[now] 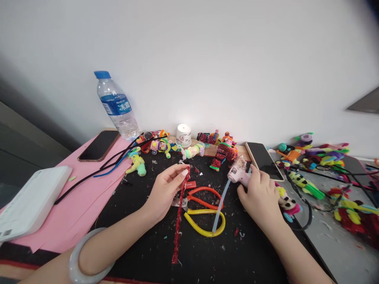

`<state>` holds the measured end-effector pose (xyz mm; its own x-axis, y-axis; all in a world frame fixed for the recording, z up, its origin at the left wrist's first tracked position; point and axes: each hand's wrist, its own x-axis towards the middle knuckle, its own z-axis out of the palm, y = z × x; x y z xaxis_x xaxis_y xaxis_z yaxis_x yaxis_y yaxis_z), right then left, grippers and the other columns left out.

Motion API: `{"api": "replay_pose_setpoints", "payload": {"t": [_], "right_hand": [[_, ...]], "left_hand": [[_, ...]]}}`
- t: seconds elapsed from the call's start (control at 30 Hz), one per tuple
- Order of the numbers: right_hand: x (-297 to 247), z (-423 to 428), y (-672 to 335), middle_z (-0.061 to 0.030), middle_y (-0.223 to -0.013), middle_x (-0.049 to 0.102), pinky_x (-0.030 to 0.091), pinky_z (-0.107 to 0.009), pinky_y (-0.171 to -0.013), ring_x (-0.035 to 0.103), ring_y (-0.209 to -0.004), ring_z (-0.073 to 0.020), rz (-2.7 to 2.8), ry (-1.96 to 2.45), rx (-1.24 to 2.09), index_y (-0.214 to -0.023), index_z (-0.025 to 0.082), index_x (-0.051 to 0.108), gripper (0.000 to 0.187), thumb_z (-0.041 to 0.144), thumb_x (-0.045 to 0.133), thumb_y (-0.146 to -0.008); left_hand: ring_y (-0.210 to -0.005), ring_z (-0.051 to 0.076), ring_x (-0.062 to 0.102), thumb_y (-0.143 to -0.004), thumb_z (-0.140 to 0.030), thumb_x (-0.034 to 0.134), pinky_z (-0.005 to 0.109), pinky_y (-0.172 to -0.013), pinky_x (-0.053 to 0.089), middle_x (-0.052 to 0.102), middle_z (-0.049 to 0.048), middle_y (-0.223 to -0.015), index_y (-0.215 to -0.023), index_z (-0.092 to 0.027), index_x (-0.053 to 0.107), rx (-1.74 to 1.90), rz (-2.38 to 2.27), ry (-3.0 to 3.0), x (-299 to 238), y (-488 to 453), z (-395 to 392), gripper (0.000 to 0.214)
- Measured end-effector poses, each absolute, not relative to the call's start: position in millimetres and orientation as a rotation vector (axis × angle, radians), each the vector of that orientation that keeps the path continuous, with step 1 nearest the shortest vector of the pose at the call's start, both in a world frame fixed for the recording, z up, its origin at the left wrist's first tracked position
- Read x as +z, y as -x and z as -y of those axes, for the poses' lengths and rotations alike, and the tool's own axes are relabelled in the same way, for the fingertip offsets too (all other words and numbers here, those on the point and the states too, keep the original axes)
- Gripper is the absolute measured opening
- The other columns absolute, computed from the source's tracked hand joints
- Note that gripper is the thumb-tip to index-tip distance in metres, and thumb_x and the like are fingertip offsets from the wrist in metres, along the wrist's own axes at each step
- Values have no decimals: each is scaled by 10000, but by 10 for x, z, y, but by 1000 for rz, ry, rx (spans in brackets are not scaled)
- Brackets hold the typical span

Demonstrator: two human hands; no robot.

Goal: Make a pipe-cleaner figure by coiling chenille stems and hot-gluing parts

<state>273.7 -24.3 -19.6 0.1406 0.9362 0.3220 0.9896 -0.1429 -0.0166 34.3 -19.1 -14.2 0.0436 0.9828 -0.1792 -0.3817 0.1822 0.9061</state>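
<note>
Head view: the right hand (263, 195) partly hides the glue gun (238, 174).

The right hand (262, 193) covers much of the handle of the glue gun (239, 176). A thumb on the left hand (166, 189) hides a bit of the red strip (177, 232), which hides some metal on the cutters (204, 212). Both arms run off the bottom. The left edge cuts the white box (35, 201). Letters on the paper cup (184, 136) are too small to read. The dark thing (375, 10) up in the corner is blurry.
</note>
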Motion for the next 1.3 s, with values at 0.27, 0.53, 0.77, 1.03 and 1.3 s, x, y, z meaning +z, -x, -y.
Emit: {"api": "replay_pose_setpoints", "payload": {"t": [0.27,0.53,0.77,1.03,1.3], "right_hand": [[-76,348,-2542,-26,-771,551,453,-283,-620,541,-683,-174,1988,1428,56,-976,199,505,177,241,567,-815],[-106,663,-2019,11,-625,534,351,-259,-506,472,-531,-141,2241,1035,165,-742,206,443,140,263,570,-756],[-87,641,-2048,4,-580,483,317,-263,-495,420,-501,-133,2180,994,196,-730,196,469,144,77,410,-785],[-163,637,-2129,0,-628,507,342,-249,-513,445,-528,-124,2115,1070,264,-775,191,479,140,83,413,-835],[-161,636,-2155,-4,-641,515,345,-244,-503,450,-530,-124,2128,1079,290,-781,191,480,141,93,407,-852]], "left_hand": [[-821,110,579,-768,-324,684,205,-744,470,651,7,-907,-961,-210,682,1198,-1035,-892,-168,-372,238,225],[-787,153,607,-791,-307,641,237,-713,475,689,26,-869,-936,-204,693,1110,-1143,-1213,-88,-442,327,185],[-624,132,574,-759,-327,673,241,-595,481,670,26,-784,-919,-187,690,1089,-1074,-1099,-102,-478,338,213],[-782,169,648,-725,-294,718,280,-728,531,723,50,-902,-1063,-182,686,1050,-1031,-896,-83,-456,311,358],[-856,184,663,-725,-267,726,269,-747,533,725,66,-988,-1031,-187,696,1019,-991,-888,-141,-448,295,317]]}}
